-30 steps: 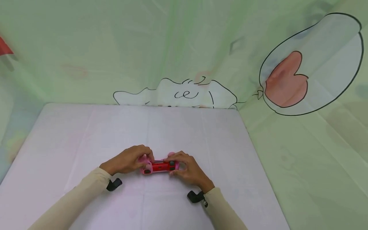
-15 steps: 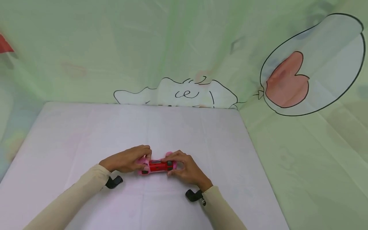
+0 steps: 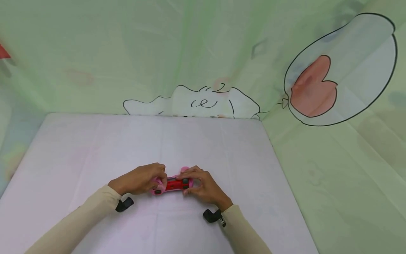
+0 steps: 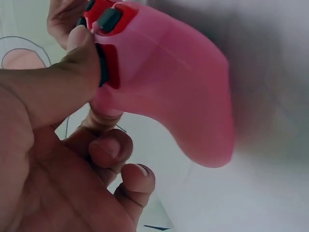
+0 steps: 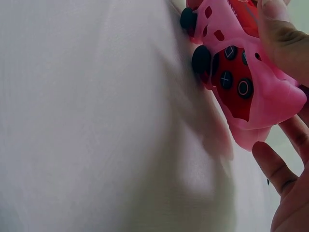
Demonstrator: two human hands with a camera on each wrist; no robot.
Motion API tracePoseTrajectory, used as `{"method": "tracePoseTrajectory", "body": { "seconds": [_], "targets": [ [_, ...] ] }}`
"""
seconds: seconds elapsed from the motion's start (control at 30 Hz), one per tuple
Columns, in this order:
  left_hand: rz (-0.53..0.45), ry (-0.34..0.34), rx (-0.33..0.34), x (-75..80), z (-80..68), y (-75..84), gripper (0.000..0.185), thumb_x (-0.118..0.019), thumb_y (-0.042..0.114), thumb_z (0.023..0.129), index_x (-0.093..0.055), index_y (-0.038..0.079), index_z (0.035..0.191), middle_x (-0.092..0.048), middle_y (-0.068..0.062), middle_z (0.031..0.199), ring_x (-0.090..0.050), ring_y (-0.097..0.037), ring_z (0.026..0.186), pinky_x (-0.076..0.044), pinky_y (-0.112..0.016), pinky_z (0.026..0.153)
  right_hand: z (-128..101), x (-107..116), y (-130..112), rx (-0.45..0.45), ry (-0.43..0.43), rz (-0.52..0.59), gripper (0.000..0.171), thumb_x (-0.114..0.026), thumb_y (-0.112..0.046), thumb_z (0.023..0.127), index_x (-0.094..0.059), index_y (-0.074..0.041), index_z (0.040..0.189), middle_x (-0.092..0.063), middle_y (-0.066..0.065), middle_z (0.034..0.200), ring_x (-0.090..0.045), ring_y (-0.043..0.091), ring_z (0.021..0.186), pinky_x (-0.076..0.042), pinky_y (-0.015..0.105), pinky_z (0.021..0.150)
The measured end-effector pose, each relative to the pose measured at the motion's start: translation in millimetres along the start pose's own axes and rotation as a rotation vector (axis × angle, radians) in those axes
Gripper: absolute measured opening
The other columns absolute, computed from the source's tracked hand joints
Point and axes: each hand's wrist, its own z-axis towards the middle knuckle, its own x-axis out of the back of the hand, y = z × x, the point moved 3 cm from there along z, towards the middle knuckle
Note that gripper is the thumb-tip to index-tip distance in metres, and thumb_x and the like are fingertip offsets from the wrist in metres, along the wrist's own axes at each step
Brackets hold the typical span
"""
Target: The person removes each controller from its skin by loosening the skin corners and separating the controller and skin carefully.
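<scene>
A red game controller point(image 3: 173, 184) with dark buttons is partly covered by a pink silicone skin point(image 4: 178, 82). Between my two hands it is held just off or on the white table; I cannot tell which. My left hand point(image 3: 139, 180) grips its left end, the thumb point(image 4: 79, 63) pressing at the edge of the skin beside the shoulder buttons. At the other end, my right hand point(image 3: 206, 187) pinches the controller, thumb along the upper edge. The right wrist view shows the face buttons point(image 5: 231, 79) and dark thumbsticks point(image 5: 200, 60) through the skin's openings.
The white-covered table point(image 3: 127, 141) spreads around both hands. A green printed cloth point(image 3: 127, 53) with a heart balloon drawing hangs behind and along the right side. A black wrist camera point(image 3: 124, 204) sits at the left cuff, another black camera point(image 3: 212, 216) at the right.
Both hands and the controller have shifted slightly left. The left fingers have moved over the pink skin at the left end. Both hands keep hold; the head view has shifted a little.
</scene>
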Motion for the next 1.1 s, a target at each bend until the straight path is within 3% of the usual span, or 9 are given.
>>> {"method": "tracePoseTrajectory", "body": {
  "seconds": [0.27, 0.57, 0.7, 1.1],
  "targets": [
    [0.146, -0.019, 0.028, -1.9, 1.8, 12.2, 0.032, -0.082, 0.005, 0.090, -0.066, 0.027, 0.072, -0.051, 0.013, 0.082, -0.048, -0.004, 0.082, -0.045, -0.022, 0.070, 1.1, -3.9, 2.4, 0.029, -0.004, -0.007, 0.051, -0.092, -0.016, 0.080, -0.078, -0.028, 0.127, -0.072, -0.012, 0.129, -0.061, 0.011, 0.126, -0.051, 0.040, 0.107],
    [0.079, 0.137, -0.026, -5.3, -8.7, -0.5, 0.031, -0.088, 0.017, 0.084, -0.065, 0.034, 0.074, -0.054, 0.017, 0.086, -0.050, -0.006, 0.087, -0.046, -0.023, 0.073, 3.2, -4.1, 2.1, 0.009, 0.015, -0.052, 0.049, -0.090, -0.018, 0.085, -0.075, -0.031, 0.130, -0.070, -0.012, 0.132, -0.061, 0.012, 0.130, -0.052, 0.043, 0.107],
    [0.101, 0.202, -0.044, -6.3, -14.1, -2.1, 0.031, -0.092, 0.019, 0.080, -0.066, 0.036, 0.074, -0.057, 0.018, 0.089, -0.052, -0.007, 0.090, -0.047, -0.024, 0.074, 3.3, -4.6, 3.4, 0.008, 0.031, -0.051, 0.051, -0.091, -0.017, 0.083, -0.075, -0.031, 0.129, -0.069, -0.010, 0.133, -0.061, 0.013, 0.130, -0.052, 0.045, 0.108],
    [0.122, 0.350, -0.017, -13.7, -41.4, -9.7, 0.033, -0.093, 0.018, 0.073, -0.066, 0.037, 0.078, -0.059, 0.023, 0.097, -0.050, 0.000, 0.092, -0.050, -0.026, 0.076, 2.6, -6.5, 3.7, 0.008, 0.040, -0.010, 0.053, -0.091, -0.016, 0.080, -0.076, -0.028, 0.130, -0.071, -0.010, 0.133, -0.061, 0.015, 0.133, -0.049, 0.049, 0.112]
  ]
}}
